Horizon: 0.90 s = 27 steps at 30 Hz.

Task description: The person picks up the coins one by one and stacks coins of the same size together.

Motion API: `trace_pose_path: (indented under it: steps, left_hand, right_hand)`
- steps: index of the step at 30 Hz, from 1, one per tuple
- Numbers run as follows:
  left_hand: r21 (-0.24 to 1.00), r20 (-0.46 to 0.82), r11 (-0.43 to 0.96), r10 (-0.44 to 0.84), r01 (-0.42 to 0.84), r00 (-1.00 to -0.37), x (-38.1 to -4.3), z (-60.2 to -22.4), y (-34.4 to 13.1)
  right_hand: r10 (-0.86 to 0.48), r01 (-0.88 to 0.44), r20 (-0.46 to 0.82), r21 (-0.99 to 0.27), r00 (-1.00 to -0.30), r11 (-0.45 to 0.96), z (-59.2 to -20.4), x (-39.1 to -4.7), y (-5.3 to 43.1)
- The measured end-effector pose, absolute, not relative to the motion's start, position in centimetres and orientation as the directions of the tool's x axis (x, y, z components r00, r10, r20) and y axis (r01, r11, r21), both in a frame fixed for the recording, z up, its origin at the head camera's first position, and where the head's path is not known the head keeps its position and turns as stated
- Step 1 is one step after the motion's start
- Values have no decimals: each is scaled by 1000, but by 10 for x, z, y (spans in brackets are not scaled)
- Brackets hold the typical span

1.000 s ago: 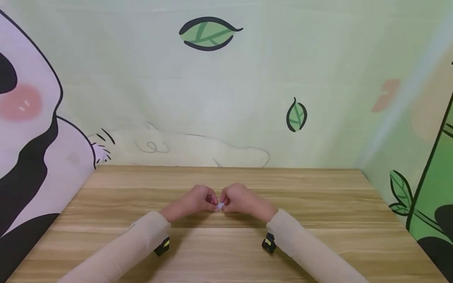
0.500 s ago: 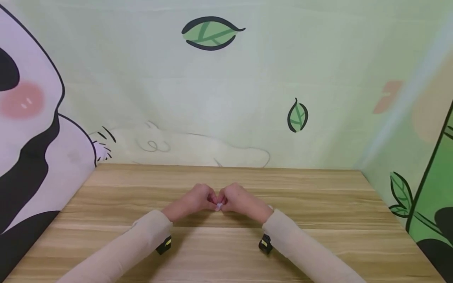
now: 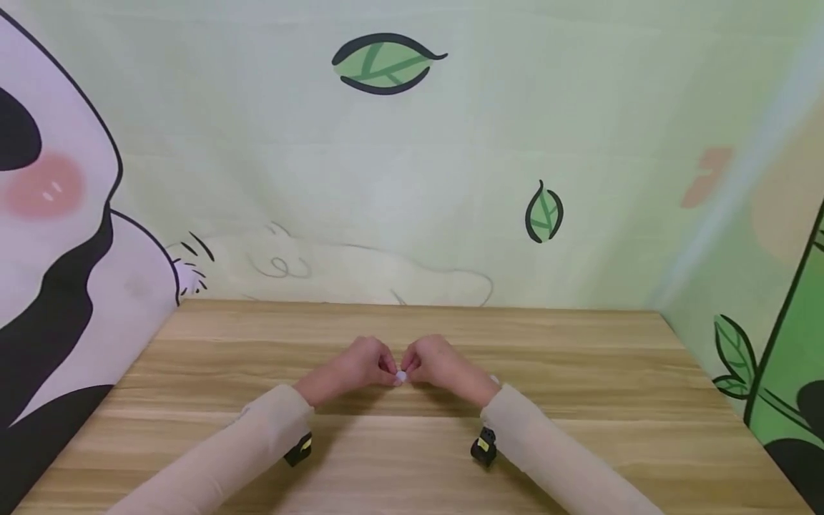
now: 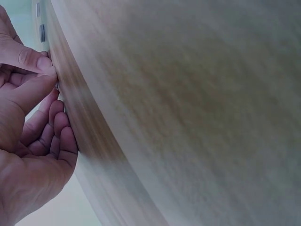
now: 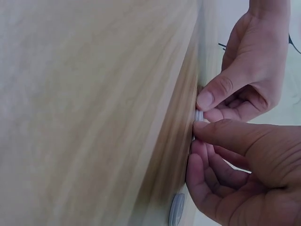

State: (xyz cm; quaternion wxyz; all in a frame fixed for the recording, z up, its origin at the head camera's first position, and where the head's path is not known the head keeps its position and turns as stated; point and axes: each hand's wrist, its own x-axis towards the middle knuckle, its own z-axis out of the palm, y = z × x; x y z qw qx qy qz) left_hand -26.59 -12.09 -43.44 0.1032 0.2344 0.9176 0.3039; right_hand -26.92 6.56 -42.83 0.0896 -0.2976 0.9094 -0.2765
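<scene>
A small whitish piece [image 3: 401,376] is between the fingertips of both hands, low over the wooden tabletop [image 3: 399,458]. My left hand [image 3: 357,363] pinches it from the left, its thumb tip just below. From the right, my right hand [image 3: 444,365] holds its other side with thumb and fingertips. The right wrist view shows the piece [image 5: 199,115] as a thin pale strip with ridged edges, mostly covered by the two thumbs. Fingertips of the two hands nearly meet in the left wrist view, where the piece is almost hidden. Its exact kind cannot be told.
The tabletop runs back to a fabric backdrop [image 3: 476,143] printed with leaves and a panda. A black wrist device [image 3: 299,449] hangs under the left sleeve, another [image 3: 484,447] under the right. A grey-rimmed oval thing [image 5: 177,209] appears low in the right wrist view.
Both hands stay in nearly the same place. The fingertips came closer together, then parted slightly, and the whitish piece now shows rounder between them.
</scene>
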Motion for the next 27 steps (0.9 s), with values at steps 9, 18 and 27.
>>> trace_pose_path:
  steps: [9, 18, 27]
  left_hand:
    - [624, -26, 685, 499, 376, -866, -268, -436, -122]
    - [638, 14, 643, 541, 425, -841, -264, -439, -122]
    - [626, -15, 684, 490, 374, -872, -263, -434, -123]
  right_hand:
    - [-569, -490, 21, -536, -822, 688, -427, -266, 67]
    - [-543, -472, 25, -528, -840, 706, -426, -258, 65]
    - [-529, -446, 2, -540, -849, 714, -421, -258, 62]
